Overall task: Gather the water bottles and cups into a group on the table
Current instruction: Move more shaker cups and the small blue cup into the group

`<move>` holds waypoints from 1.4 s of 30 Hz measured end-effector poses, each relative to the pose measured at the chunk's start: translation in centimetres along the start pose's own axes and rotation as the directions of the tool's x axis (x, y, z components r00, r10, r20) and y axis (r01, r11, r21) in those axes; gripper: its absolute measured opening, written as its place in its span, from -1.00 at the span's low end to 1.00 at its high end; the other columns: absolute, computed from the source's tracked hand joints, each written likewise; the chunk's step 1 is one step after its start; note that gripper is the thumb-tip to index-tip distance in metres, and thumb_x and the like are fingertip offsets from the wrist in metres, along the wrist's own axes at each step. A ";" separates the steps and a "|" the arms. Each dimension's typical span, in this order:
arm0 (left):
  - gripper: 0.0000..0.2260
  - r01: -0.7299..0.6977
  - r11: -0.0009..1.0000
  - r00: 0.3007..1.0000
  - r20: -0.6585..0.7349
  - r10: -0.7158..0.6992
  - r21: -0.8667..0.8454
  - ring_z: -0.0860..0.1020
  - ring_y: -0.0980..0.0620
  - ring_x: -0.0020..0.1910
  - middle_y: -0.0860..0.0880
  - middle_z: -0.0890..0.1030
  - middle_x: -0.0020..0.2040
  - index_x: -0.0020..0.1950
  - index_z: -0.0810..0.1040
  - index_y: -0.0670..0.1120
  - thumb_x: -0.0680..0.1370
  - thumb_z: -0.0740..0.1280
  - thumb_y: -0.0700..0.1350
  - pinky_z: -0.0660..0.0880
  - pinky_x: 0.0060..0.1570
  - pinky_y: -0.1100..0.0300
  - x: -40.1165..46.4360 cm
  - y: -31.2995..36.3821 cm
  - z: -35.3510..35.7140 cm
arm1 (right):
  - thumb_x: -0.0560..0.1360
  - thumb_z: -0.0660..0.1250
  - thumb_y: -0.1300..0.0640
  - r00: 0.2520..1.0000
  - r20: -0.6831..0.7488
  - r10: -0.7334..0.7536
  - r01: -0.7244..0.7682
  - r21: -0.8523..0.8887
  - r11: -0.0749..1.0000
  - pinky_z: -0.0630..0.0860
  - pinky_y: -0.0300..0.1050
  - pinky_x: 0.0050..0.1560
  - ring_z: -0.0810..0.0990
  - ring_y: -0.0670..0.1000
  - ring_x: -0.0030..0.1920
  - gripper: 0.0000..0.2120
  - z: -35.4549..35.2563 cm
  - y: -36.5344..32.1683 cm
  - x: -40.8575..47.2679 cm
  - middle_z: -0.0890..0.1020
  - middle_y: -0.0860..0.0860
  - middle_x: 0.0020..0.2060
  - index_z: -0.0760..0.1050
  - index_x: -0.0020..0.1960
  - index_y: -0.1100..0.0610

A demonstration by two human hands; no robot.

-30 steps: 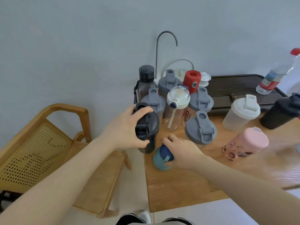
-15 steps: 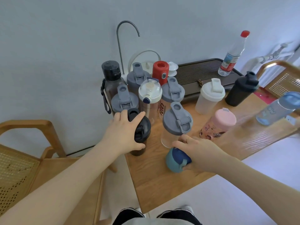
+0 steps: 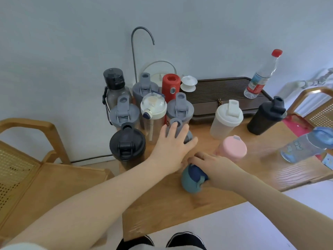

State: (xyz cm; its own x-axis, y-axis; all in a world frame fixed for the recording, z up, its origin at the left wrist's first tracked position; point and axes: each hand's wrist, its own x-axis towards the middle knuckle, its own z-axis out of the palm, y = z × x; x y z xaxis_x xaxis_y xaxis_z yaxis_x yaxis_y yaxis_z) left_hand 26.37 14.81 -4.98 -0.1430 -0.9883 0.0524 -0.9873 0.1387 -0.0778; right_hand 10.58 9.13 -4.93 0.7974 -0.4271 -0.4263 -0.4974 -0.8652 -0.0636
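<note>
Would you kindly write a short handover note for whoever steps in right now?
Left hand: resting open on the lid of a grey-lidded clear shaker.
Right hand: gripping the small teal cup with a navy lid.
Done: nine bottles clustered at the wooden table's back left, including the black flip-lid shaker.
Left: bring in the teal cup, pink-lidded cup, white shaker, black shaker, blue-lidded clear bottle, and the red-capped plastic bottle lying on the dark slatted tray.

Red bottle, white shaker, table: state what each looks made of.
Red bottle: opaque with a matte coat, possibly coated metal; the look leaves it open.
White shaker: frosted translucent plastic body, opaque white lid.
Table: wood, visible grain, smooth light finish.
</note>
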 end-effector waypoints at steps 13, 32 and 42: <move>-0.36 0.176 0.955 0.984 -0.068 -0.165 0.240 0.59 -0.26 -0.01 -0.12 0.62 0.07 0.07 0.57 -0.01 0.01 0.61 -0.14 0.57 -0.17 -0.03 -0.5 -1.9 -0.4 | 0.40 0.41 0.13 0.989 -0.085 -0.118 0.111 -0.081 0.990 0.55 0.08 -0.06 0.49 0.19 0.13 -0.47 0.0 3.1 4.4 0.40 0.10 0.22 0.24 0.28 0.08; -0.28 0.281 0.948 0.930 0.286 -0.230 -0.151 0.16 -0.09 0.44 -0.05 0.07 0.52 0.47 0.06 0.04 0.43 0.34 0.17 0.39 0.26 0.01 2.6 6.4 1.8 | 0.28 0.48 -0.14 0.882 -0.161 0.444 -0.332 0.456 0.825 0.39 0.17 0.21 0.29 0.35 0.31 -0.17 -4.0 18.6 6.8 0.08 0.13 0.44 0.17 0.43 -0.03; -0.37 0.470 0.846 0.860 0.347 -0.374 -0.252 0.46 -0.09 0.13 0.00 0.39 0.29 0.38 0.21 0.05 0.38 0.41 0.05 0.51 0.01 0.00 2.9 6.8 2.6 | 0.28 0.45 -0.16 0.988 -0.095 0.122 -0.077 0.384 0.920 0.44 0.13 0.19 0.43 0.27 0.19 -0.24 -4.6 12.9 7.2 0.29 0.13 0.27 0.20 0.37 -0.03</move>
State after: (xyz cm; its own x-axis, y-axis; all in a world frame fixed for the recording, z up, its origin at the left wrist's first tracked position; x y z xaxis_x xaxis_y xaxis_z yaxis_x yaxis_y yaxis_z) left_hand 19.44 12.67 -7.96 0.2705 -0.9237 -0.2714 -0.9201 -0.3310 0.2096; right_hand 11.45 -6.34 -4.69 0.7596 -0.5526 -0.3430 -0.6501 -0.6625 -0.3723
